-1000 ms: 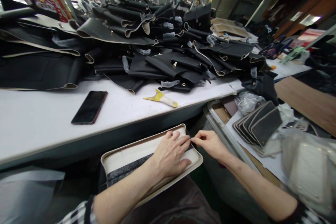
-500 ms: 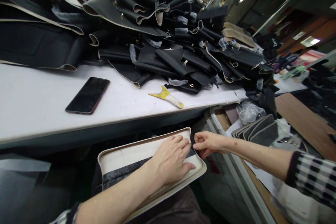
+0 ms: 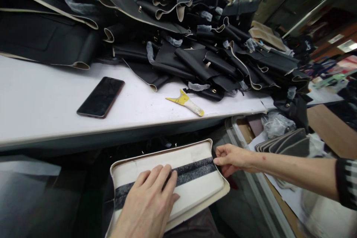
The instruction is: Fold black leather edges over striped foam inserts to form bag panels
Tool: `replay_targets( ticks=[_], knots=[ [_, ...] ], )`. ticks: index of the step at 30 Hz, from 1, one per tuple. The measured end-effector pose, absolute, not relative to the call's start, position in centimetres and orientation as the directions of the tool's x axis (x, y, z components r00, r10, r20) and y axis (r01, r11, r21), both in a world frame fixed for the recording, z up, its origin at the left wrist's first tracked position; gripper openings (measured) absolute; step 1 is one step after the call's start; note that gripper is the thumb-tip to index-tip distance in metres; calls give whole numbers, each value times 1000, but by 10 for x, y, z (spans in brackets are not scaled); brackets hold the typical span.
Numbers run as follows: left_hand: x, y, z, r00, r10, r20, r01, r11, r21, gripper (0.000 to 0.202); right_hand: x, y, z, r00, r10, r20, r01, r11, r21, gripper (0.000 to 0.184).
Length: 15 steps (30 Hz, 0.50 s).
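Note:
Across my lap lies an unfinished bag [image 3: 195, 186], its cream inner side up, with raised edges and a dark grey strip [image 3: 195, 169] running along its length. My left hand [image 3: 150, 197] rests palm down over the strip, fingers stretched and slightly apart, holding nothing. At the bag's right end, my right hand [image 3: 230, 160] is closed in a pinch at the edge where the strip stops. The thumb and curled fingers hide exactly what lies between them.
A white worktable [image 3: 134, 115] holds a phone [image 3: 100, 96], a yellow-and-white forked tool [image 3: 186, 102] and a heap of black leather bag pieces [image 3: 192, 63]. On my right stands a glass-sided case [image 3: 251, 189] bearing stacked grey panels [image 3: 287, 143] and crumpled plastic [image 3: 276, 124].
My left hand has slid left and toward me along the bag, uncovering the strip's right part. The right hand stays at the bag's right end. The view has shifted a little.

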State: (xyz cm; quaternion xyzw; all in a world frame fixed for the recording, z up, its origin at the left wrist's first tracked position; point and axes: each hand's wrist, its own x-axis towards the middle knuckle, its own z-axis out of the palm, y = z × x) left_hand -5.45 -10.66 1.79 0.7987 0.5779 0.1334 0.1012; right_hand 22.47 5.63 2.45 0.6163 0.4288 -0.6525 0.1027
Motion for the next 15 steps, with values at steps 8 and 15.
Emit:
replay_targets(
  ticks=[8,15],
  knots=[
    [-47,-110,15,244,969,41,923,-245,296,34,225,46,18,-272,455,-848,578,-627,-522,51],
    [-35,-96,25,244,968,-53,937,-221,270,36,227,20,8,-260,540,-800,471,-652,-593,49]
  ],
)
